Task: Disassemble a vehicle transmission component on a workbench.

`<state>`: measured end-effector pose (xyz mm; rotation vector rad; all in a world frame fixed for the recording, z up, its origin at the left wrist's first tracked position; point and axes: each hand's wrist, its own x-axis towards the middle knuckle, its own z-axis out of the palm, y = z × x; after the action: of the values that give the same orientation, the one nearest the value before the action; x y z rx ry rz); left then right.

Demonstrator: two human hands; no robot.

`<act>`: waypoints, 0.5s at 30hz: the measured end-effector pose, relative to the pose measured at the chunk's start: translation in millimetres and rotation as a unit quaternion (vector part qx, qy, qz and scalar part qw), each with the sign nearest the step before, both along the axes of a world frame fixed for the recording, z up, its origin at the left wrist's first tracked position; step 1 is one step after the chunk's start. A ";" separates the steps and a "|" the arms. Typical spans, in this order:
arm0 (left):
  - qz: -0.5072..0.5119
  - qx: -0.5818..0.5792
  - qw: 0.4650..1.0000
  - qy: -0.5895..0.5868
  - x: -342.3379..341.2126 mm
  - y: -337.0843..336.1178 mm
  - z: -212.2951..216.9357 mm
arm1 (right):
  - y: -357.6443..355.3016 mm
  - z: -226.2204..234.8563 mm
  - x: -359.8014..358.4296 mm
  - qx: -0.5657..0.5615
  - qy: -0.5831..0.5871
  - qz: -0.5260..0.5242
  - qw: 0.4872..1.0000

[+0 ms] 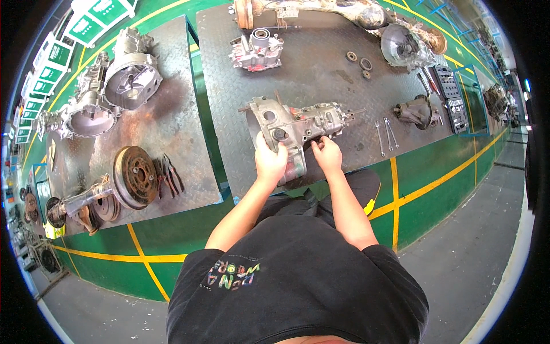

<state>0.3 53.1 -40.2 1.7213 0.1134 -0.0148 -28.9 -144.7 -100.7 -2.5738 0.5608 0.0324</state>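
A grey metal gearbox housing (321, 121) lies on the steel-topped bench in front of me, its wide bell end to the left and its narrow end pointing right. My left hand (271, 159) is closed on the near edge of the bell end, thumb by a dark round plug (279, 134). Against the near side of the narrower section, my right hand (328, 155) has its fingers curled and pinched together. A small dark spot shows at those fingertips, too small to name. The undersides of both hands are hidden.
Behind the housing stands a smaller metal casing (258, 50). Bearing rings (365, 64) lie farther right. Wrenches (391, 135), a differential (417, 112) and a socket set (456, 112) sit on the right. Across a gap, the left bench (189, 166) holds bell housings, a brake drum (136, 178) and pliers (172, 175).
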 end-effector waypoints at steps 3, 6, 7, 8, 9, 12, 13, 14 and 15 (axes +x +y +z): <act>0.006 0.000 1.000 -0.009 0.5 -2.3 0.0 | -9.8 -14.2 1.1 0.025 0.023 -0.011 0.999; -0.001 -0.005 1.000 -0.008 1.0 -3.3 4.2 | -13.6 -31.7 0.4 0.012 -0.047 0.008 0.999; -0.004 -0.007 1.000 -0.009 1.1 -3.7 5.2 | -13.8 -35.9 -0.4 -0.003 -0.082 0.017 0.996; -0.005 -0.007 1.000 -0.008 0.8 -4.0 4.3 | -15.0 -39.7 -1.9 -0.018 -0.117 0.026 0.993; -0.001 -0.003 1.000 -0.011 0.7 -2.3 1.9 | -11.6 -34.9 -2.0 -0.017 -0.116 0.029 0.993; 0.006 0.003 1.000 -0.007 0.4 0.1 -4.5 | -2.6 -9.9 -1.1 -0.008 -0.042 -0.006 0.999; 0.007 0.004 1.000 -0.001 0.3 -0.5 -5.2 | -4.1 -7.5 -0.9 -0.011 -0.012 -0.009 1.000; 0.007 0.004 1.000 -0.001 0.2 -0.5 -5.8 | -5.7 -6.5 -0.7 -0.015 0.018 -0.011 1.000; 0.006 0.000 1.000 -0.004 0.4 -2.0 -5.3 | -9.0 -12.4 -1.6 -0.012 -0.009 0.003 1.000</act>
<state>0.7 51.1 -45.5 1.7206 0.1181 0.0020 -30.4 -153.7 -113.1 -2.5963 0.5500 0.0044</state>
